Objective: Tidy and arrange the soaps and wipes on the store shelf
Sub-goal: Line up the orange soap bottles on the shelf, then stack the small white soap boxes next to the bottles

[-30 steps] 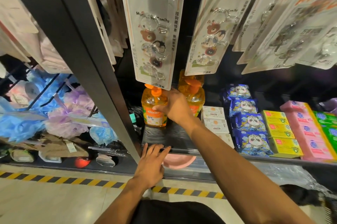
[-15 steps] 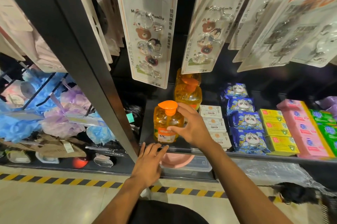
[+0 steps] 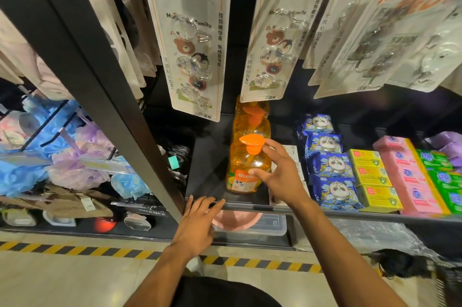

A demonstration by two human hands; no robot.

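Left grip point(image 3: 200, 219), fingers straight and holding nothing, rests on the front lip of the shelf point(image 3: 207, 164). Just right of it, the orange pump bottle point(image 3: 243, 164) of liquid soap stands upright near the shelf front, ahead of like bottles point(image 3: 252, 121). Right grip point(image 3: 280, 174) is half closed round it, thumb on the label, forefinger up by the pump head. Nearly full, it should be heavy and smooth-walled; take the body low, not the pump, which may turn or depress. Farther right lie white soap boxes point(image 3: 291, 151), blue wipes packs point(image 3: 332, 174), and yellow bars point(image 3: 372, 176), pink bars point(image 3: 410, 181) and green bars point(image 3: 447, 179) in rows.
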